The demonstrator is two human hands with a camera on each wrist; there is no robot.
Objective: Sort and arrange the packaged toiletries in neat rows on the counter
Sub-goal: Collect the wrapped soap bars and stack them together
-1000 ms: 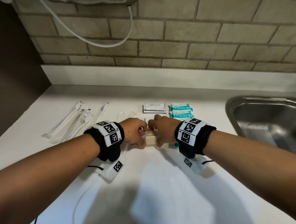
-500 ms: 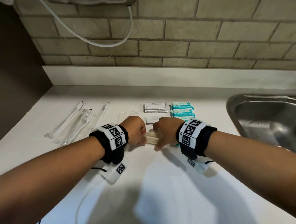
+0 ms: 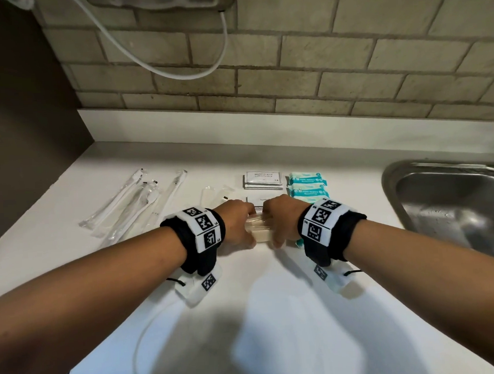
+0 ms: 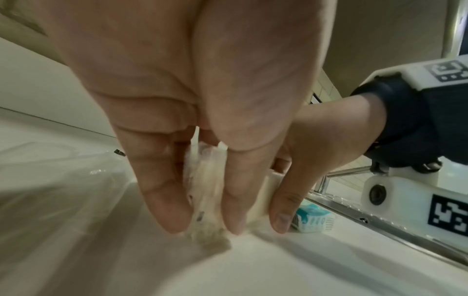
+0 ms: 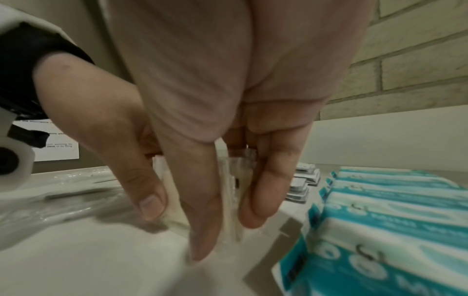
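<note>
A small stack of clear-wrapped cream soap packets (image 3: 259, 229) stands on edge on the white counter (image 3: 276, 315), held between both hands. My left hand (image 3: 238, 226) pinches its left end, fingers on both faces of the soap packets (image 4: 205, 180). My right hand (image 3: 280, 224) pinches the right end, fingertips touching the counter around the soap packets (image 5: 231, 200). Behind the hands lie the laid-out rows: wrapped toothbrushes (image 3: 131, 205), clear flat packets (image 3: 214, 192), shampoo sachets (image 3: 262, 180) and teal wipe packs (image 3: 308, 184).
A steel sink (image 3: 449, 203) is sunk into the counter at the right. The brick wall (image 3: 290, 68) with a white hose (image 3: 175, 67) closes the back. A dark panel (image 3: 18, 114) bounds the left. Teal wipe packs (image 5: 380, 220) sit just right of my right hand.
The soap packets lay flat between my hands and now stand tilted on edge, drawn slightly nearer to me. Both hands keep their hold.
</note>
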